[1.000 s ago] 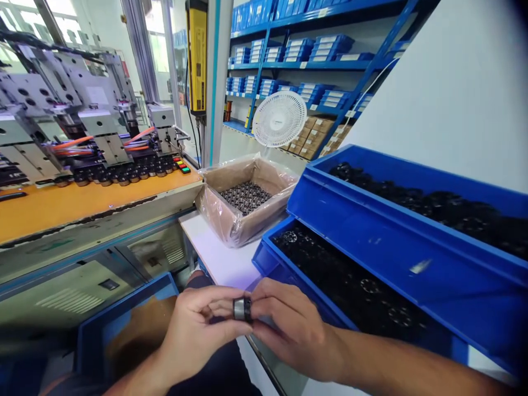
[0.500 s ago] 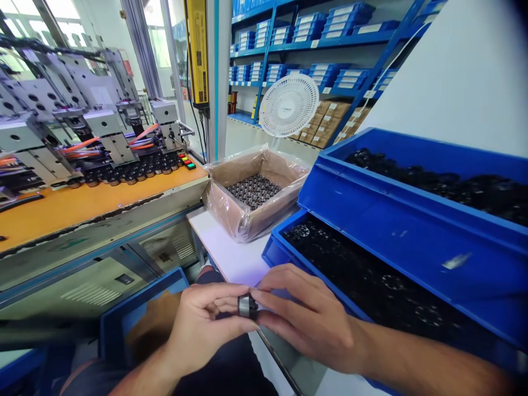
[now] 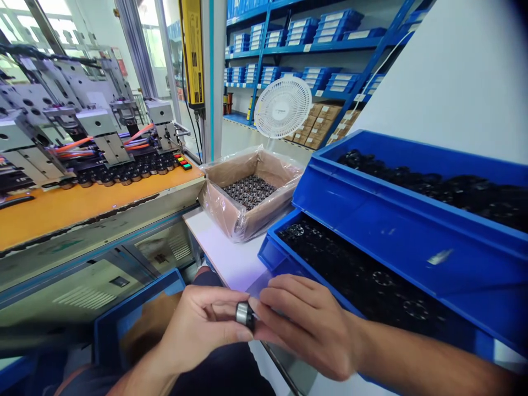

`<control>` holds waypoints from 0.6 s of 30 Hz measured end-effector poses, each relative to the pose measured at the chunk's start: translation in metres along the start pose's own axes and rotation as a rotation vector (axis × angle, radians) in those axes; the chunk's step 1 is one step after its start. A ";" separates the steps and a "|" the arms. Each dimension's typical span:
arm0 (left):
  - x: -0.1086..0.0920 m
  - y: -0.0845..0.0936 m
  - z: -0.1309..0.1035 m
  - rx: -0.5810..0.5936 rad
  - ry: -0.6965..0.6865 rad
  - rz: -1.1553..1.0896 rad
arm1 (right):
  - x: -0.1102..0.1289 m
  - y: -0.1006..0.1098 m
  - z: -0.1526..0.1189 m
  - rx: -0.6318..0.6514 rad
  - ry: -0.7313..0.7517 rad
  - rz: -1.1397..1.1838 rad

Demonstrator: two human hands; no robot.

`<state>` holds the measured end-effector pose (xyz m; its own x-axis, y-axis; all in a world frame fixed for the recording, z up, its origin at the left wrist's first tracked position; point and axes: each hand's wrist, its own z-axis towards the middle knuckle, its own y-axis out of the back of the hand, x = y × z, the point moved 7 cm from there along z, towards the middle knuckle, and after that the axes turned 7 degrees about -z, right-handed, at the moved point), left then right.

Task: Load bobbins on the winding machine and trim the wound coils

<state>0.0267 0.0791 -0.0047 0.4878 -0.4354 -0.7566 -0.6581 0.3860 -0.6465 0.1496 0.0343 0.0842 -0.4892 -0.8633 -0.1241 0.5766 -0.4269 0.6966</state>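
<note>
My left hand [image 3: 202, 322] pinches a small round motor stator [image 3: 242, 314] between thumb and fingers. It has a silver metal band and a black side that faces right. My right hand [image 3: 307, 319] is closed at that black side, its fingertips pressed together against the part and partly hiding it. Both hands are above my lap, by the front edge of the white table [image 3: 214, 234]. Beside my right hand, the lower blue bin [image 3: 272, 247] holds many black ring-shaped plastic parts [image 3: 348, 264].
A plastic-lined carton [image 3: 220, 206] of small metal-and-black parts stands on the table. The upper blue bin [image 3: 371, 220] of black parts overhangs the lower one. To the left is a machine [image 3: 111, 132] with an orange worktop [image 3: 82, 212]; a white fan [image 3: 282, 107] stands behind.
My right hand has shifted slightly down, its fingers still at the stator's black side. The stator has tilted a little in my left hand. The whole view has moved slightly.
</note>
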 end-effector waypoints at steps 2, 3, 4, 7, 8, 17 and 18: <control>0.001 -0.003 0.000 -0.002 -0.023 0.007 | -0.002 -0.002 0.000 0.004 -0.036 0.009; 0.001 -0.004 0.000 -0.021 -0.055 0.013 | -0.002 -0.002 0.000 -0.003 -0.036 0.003; 0.001 -0.006 -0.001 -0.052 -0.104 0.016 | -0.002 -0.002 0.000 -0.018 -0.023 -0.010; -0.001 -0.011 -0.003 -0.155 -0.307 0.029 | 0.001 0.001 -0.001 -0.067 0.017 -0.070; -0.004 -0.012 -0.004 -0.177 -0.385 0.056 | 0.001 0.002 -0.001 -0.080 0.015 -0.074; -0.058 -0.037 -0.026 0.010 -0.891 0.984 | -0.005 -0.001 -0.002 -0.112 -0.188 0.186; -0.059 -0.037 -0.027 -0.001 -0.899 0.992 | -0.005 -0.001 -0.002 -0.113 -0.193 0.202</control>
<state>0.0072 0.0689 0.0671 0.0123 0.7094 -0.7047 -0.9517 0.2246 0.2095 0.1529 0.0389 0.0826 -0.4666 -0.8711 0.1533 0.7388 -0.2886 0.6091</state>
